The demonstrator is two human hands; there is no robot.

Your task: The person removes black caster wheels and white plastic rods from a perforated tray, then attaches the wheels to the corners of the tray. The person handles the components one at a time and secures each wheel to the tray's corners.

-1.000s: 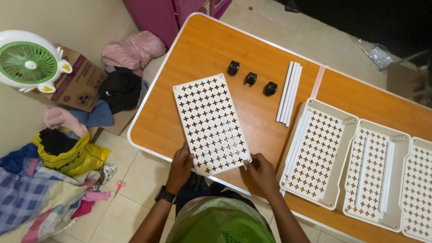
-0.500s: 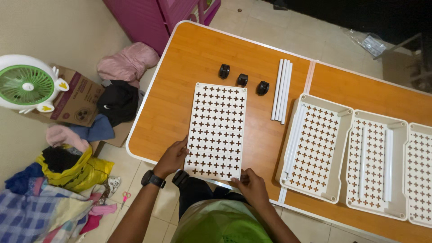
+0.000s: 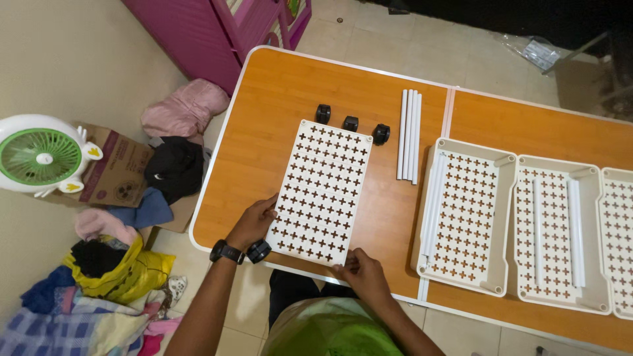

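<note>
A flat white plastic shelf panel (image 3: 323, 191) pierced with cross-shaped holes lies on the orange table (image 3: 290, 92). My left hand (image 3: 254, 221) grips its near left corner, with a black caster wheel (image 3: 258, 250) by the wrist. My right hand (image 3: 361, 271) pinches the panel's near right edge. Three more black casters (image 3: 350, 124) sit in a row just beyond the panel's far edge. A bundle of white tubes (image 3: 409, 135) lies to the right of the casters.
White perforated trays (image 3: 467, 214) (image 3: 557, 237) stand side by side at the right, with white tubes lying in them. On the floor at the left are a green and white fan (image 3: 39, 155), a cardboard box (image 3: 115, 168) and heaps of clothes (image 3: 99, 277). A pink cabinet (image 3: 224, 33) stands behind.
The panel has been turned from a slant to lie lengthwise away from me and slid up toward the casters. Both hands stay on its near edge.
</note>
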